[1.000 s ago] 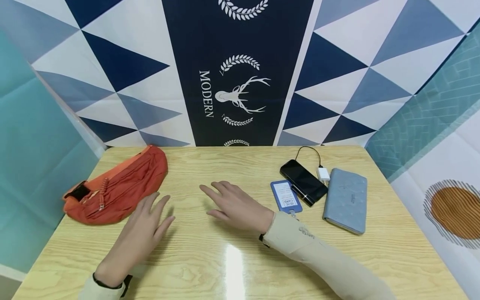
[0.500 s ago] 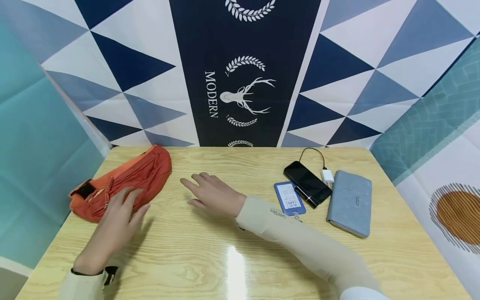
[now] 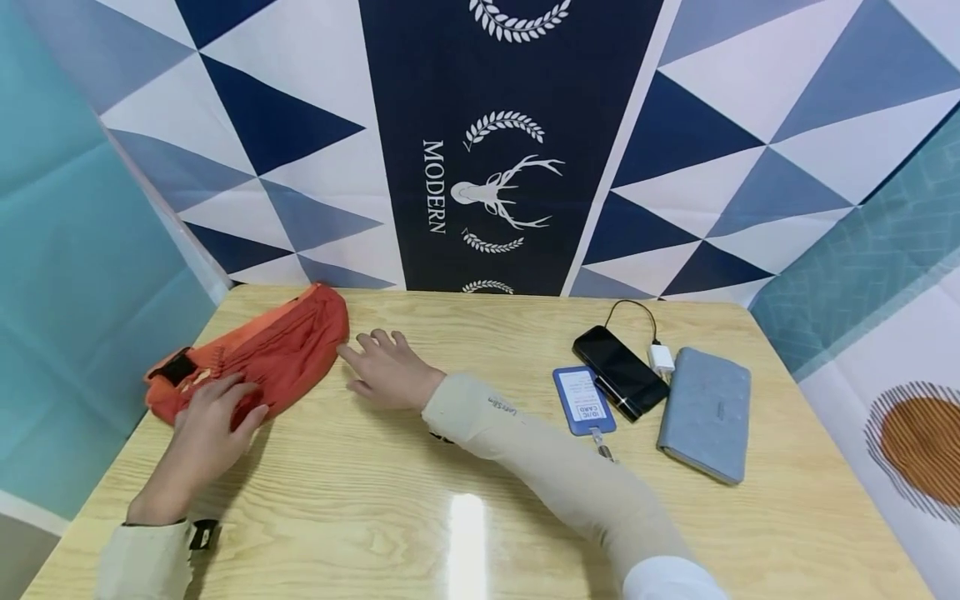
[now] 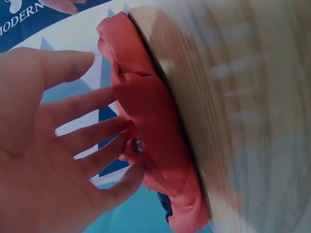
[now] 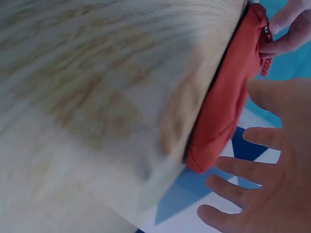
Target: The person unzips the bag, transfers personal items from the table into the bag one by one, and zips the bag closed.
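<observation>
Fingers apart, left hand (image 3: 204, 437) and right hand (image 3: 392, 372) hold nothing. On the table's (image 3: 352, 517) left, the bag (image 3: 296, 354) slants near-left to far-right: ahead of the nearer left hand, contact unclear, left of the right hand; buckle (image 3: 175, 367) at its near end.

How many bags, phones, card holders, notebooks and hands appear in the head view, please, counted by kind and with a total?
Bag: 1
Phone: 1
Card holder: 1
Notebook: 1
Hands: 2 (left hand, right hand)
Total: 6
</observation>
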Demonstrator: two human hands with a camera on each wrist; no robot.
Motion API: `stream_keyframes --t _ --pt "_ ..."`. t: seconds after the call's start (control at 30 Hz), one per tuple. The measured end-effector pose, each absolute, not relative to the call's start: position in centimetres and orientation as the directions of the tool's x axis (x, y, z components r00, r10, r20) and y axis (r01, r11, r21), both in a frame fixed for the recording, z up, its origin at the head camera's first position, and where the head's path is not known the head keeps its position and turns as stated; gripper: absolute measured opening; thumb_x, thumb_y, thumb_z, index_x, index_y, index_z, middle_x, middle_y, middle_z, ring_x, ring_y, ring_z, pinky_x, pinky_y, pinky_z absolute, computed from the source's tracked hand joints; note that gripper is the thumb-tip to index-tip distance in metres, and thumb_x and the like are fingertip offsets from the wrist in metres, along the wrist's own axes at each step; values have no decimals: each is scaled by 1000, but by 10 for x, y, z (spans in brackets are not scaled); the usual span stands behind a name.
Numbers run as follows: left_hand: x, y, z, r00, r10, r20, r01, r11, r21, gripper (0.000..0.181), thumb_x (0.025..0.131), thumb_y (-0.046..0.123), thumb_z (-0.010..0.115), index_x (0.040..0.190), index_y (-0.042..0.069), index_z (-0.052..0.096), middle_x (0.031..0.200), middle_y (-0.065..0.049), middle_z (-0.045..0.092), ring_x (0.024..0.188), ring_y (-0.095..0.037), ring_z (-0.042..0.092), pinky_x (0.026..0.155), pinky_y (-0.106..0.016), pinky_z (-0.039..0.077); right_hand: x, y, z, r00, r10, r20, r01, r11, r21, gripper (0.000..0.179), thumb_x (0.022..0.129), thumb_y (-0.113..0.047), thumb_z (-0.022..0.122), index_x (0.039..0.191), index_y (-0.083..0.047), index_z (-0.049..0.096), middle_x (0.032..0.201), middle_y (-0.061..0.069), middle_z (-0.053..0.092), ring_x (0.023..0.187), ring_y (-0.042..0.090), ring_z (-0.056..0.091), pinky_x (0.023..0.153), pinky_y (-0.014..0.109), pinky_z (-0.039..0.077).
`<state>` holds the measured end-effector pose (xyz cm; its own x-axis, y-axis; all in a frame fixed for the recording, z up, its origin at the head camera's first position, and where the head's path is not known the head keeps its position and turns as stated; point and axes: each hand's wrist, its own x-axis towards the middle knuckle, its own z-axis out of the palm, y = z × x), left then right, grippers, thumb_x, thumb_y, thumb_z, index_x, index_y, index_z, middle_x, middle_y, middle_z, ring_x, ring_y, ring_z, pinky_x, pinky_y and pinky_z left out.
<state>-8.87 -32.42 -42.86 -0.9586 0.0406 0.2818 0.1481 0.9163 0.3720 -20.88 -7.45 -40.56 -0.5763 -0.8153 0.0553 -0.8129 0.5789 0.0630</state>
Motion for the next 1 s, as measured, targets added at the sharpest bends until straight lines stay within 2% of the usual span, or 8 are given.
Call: stream_keyframes --t 0.23,0.43,0.57,0.67,0.77,0.87,0.9,1.0 --pt "-88 -326 -439 -989 113 95 139 928 345 55 91 27 72 126 -13 58 138 -41 41 126 -59 38 85 -80 34 -218 -94 -411 -599 -796 -91 -797 604 -33 70 103 -40 49 161 -27 12 163 6 21 149 28 22 116 48 27" --pt "-87 -326 -445 -985 149 89 173 891 420 58 90 25 74 127 -15 55 137 -42 42 126 -60 38 94 -73 36 -234 -110 -420 -594 -781 -192 -800 598 44 56 107 -36 39 159 -28 23 164 0 22 152 19 15 118 45 22" --pt "-87 -325 -443 -982 175 75 190 871 453 58 91 25 74 128 -15 54 134 -41 46 126 -58 40 96 -69 37 -238 -109 -421 -595 -751 -286 -776 629 -37 51 107 -33 37 157 -28 30 163 -3 26 150 15 19 117 43 24" --pt "-87 -326 -439 -982 182 59 188 864 467 59 91 27 74 129 -14 53 132 -38 50 124 -55 45 95 -67 40 -241 -109 -418 -602 -761 -242 -759 640 -124 42 107 -29 40 148 -26 48 152 -1 43 142 16 34 110 36 35" --pt "-85 -326 -434 -984 174 45 174 861 478 57 92 31 72 129 -9 54 128 -32 55 118 -50 52 90 -62 45 -242 -110 -415 -603 -784 -148 -761 621 -187 27 106 -24 44 120 -20 68 122 -1 60 115 15 50 91 28 44" --pt "-82 -325 -429 -988 150 24 142 857 495 53 95 35 68 128 -6 56 123 -28 60 110 -44 59 83 -57 49 -241 -114 -414 -615 -784 -82 -758 617 -212 24 104 -19 49 93 -16 69 94 -2 61 90 13 53 75 26 44" --pt "-82 -326 -428 -989 145 17 134 856 498 52 97 35 66 127 -6 57 121 -27 61 107 -43 61 81 -55 50 -241 -115 -415 -628 -774 -77 -749 628 -211 23 104 -18 50 90 -16 68 90 -2 61 87 13 53 74 26 44" --pt "-80 -324 -426 -992 128 -13 103 851 514 50 100 37 60 126 -6 58 118 -26 64 101 -39 64 78 -53 51 -239 -117 -421 -669 -738 -89 -715 672 -191 18 104 -21 49 107 -13 65 96 -2 64 90 14 57 76 30 46"
